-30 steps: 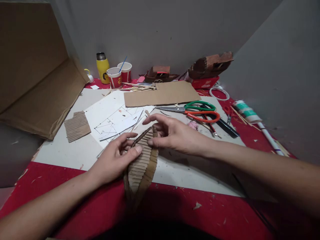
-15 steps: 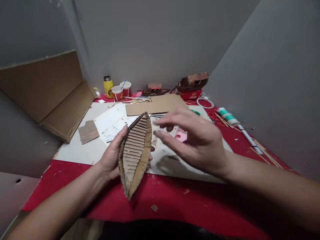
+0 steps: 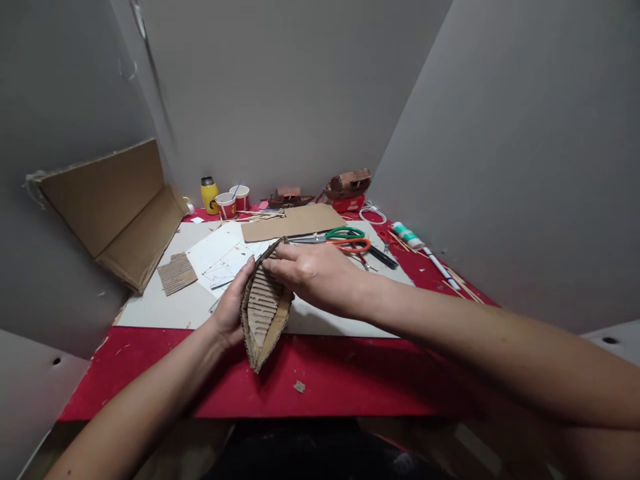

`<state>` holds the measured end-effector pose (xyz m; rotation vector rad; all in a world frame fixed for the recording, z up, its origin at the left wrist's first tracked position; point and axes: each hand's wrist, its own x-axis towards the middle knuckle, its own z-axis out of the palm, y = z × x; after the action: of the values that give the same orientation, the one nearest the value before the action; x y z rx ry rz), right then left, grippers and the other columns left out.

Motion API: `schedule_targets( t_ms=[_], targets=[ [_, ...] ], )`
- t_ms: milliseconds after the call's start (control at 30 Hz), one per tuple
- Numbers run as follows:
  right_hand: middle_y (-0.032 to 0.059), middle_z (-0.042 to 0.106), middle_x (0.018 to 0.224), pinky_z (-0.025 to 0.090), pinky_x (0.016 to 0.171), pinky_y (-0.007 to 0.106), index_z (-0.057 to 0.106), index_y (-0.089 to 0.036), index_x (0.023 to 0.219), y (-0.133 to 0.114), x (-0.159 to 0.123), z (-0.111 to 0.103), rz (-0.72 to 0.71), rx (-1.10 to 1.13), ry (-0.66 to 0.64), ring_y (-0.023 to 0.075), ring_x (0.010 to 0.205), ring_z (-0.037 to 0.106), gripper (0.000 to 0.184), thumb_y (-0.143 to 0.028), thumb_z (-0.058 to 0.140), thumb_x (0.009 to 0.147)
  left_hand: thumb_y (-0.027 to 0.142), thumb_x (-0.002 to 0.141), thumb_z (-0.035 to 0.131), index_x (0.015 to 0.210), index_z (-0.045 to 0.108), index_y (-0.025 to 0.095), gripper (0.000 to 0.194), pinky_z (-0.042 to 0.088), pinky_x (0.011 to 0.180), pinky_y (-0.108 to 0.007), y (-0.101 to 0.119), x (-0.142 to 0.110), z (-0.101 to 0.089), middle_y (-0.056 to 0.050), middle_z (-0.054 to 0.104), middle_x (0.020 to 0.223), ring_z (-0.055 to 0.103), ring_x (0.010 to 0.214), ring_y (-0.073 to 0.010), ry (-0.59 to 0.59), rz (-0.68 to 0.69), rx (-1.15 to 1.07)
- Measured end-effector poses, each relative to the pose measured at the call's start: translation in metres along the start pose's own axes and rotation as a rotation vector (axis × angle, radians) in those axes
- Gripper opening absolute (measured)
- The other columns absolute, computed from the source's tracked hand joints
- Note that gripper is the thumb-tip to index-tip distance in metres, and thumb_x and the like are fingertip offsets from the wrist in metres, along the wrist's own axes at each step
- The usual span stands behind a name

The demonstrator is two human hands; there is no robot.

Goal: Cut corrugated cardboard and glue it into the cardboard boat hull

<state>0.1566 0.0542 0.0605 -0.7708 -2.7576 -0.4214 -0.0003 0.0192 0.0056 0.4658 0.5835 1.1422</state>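
Observation:
A small cardboard boat hull [image 3: 264, 303] with a ridged corrugated floor is held upright lengthwise above the table's front part. My left hand [image 3: 231, 305] wraps its left side, thumb along the rim, other fingers hidden behind the hull. My right hand [image 3: 320, 275] reaches across the far right part, its closed fingers on the hull near the far tip and covering that end. Whether a small piece sits under those fingertips I cannot make out. Just beyond lie scissors with green and orange handles [image 3: 345, 233].
A notched corrugated piece [image 3: 177, 273] and a drawn plan [image 3: 220, 257] lie on the pale board [image 3: 150, 307]. A folded cardboard sheet [image 3: 125, 227] stands left. Behind are a yellow bottle [image 3: 209, 195], paper cups [image 3: 226, 206] and brown model boats [image 3: 350, 181]. Sticks and a tube [image 3: 407, 235] lie right.
My right hand has moved left and come down onto the far end of the hull. The view has shifted, showing the scissors fully. My left hand keeps its hold.

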Motion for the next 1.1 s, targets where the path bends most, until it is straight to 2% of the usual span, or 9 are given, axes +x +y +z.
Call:
schedule_targets(
  t_ms=[233,333,467,567,667,767,900,1000,1100],
  targets=[
    [0.0067,0.069,0.092,0.023,0.050,0.028,0.069,-0.014,0.095,0.004,0.014,0.005,-0.039,0.085,-0.078,0.0152,0.070,0.059,0.020,-0.016,0.050,0.094,0.033,0.094,0.047,0.080,0.072,0.011,0.036,0.058,0.073,-0.030,-0.002,0.005,-0.005,-0.006,0.074,0.070,0.069,0.062,-0.0170,0.113,0.061,0.044],
    [0.0059,0.070,0.089,0.027,0.052,0.027,0.071,-0.014,0.091,0.009,0.021,0.009,-0.044,0.157,-0.049,0.0154,0.071,0.060,0.017,-0.018,0.054,0.092,0.031,0.092,0.050,0.082,0.072,0.012,0.031,0.057,0.077,-0.031,-0.005,0.006,-0.008,-0.006,0.074,0.071,0.070,0.066,-0.0183,0.145,0.097,0.061],
    [0.0048,0.072,0.090,0.034,0.056,0.025,0.070,-0.017,0.096,0.015,0.022,0.018,-0.059,0.272,0.050,0.0157,0.073,0.061,0.014,-0.020,0.059,0.088,0.031,0.090,0.053,0.089,0.072,0.013,0.026,0.056,0.082,-0.032,-0.003,0.009,-0.008,-0.006,0.076,0.080,0.072,0.077,-0.0199,0.143,0.168,0.078],
    [0.0097,0.072,0.096,0.040,0.063,0.027,0.065,-0.012,0.106,0.008,0.016,0.023,-0.029,0.283,0.243,0.0191,0.079,0.063,0.021,-0.021,0.057,0.089,0.035,0.090,0.052,0.091,0.071,0.015,0.028,0.054,0.087,-0.032,0.007,0.012,-0.009,-0.005,0.076,0.088,0.071,0.089,-0.0211,0.110,0.288,0.086],
    [0.0096,0.071,0.088,0.042,0.064,0.027,0.063,-0.011,0.098,-0.008,0.009,0.023,0.001,0.334,0.370,0.0182,0.075,0.062,0.017,-0.023,0.054,0.091,0.043,0.090,0.049,0.092,0.071,0.017,0.034,0.053,0.088,-0.033,0.017,0.012,-0.012,-0.005,0.076,0.091,0.069,0.095,-0.0219,0.098,0.395,0.111],
    [0.0063,0.069,0.081,0.041,0.060,0.027,0.062,-0.013,0.086,-0.024,0.007,0.016,-0.006,0.369,0.193,0.0183,0.073,0.062,0.016,-0.029,0.058,0.089,0.047,0.088,0.049,0.091,0.070,0.018,0.035,0.053,0.087,-0.032,0.023,0.011,-0.014,-0.003,0.075,0.086,0.069,0.094,-0.0213,0.125,0.479,0.158],
    [0.0088,0.070,0.093,0.039,0.059,0.029,0.064,-0.013,0.092,-0.036,0.011,0.003,0.015,0.301,-0.097,0.0233,0.082,0.066,0.020,-0.032,0.061,0.087,0.044,0.087,0.051,0.089,0.068,0.020,0.030,0.053,0.085,-0.030,0.023,0.008,-0.015,0.000,0.073,0.083,0.069,0.090,-0.0196,0.146,0.573,0.238],
    [0.0096,0.071,0.095,0.037,0.055,0.029,0.064,-0.013,0.094,-0.040,0.014,-0.002,0.033,0.259,-0.158,0.0242,0.081,0.067,0.019,-0.030,0.057,0.088,0.046,0.086,0.052,0.087,0.068,0.021,0.030,0.052,0.087,-0.031,0.021,0.008,-0.016,0.001,0.072,0.083,0.067,0.094,-0.0207,0.158,0.619,0.318],
    [0.0083,0.072,0.092,0.036,0.052,0.030,0.064,-0.014,0.092,-0.042,0.016,0.003,0.056,0.262,-0.158,0.0240,0.076,0.068,0.018,-0.029,0.055,0.088,0.047,0.085,0.055,0.092,0.069,0.023,0.029,0.048,0.094,-0.029,0.019,0.008,-0.019,0.000,0.072,0.094,0.063,0.108,-0.0211,0.202,0.697,0.398]
  ],
)
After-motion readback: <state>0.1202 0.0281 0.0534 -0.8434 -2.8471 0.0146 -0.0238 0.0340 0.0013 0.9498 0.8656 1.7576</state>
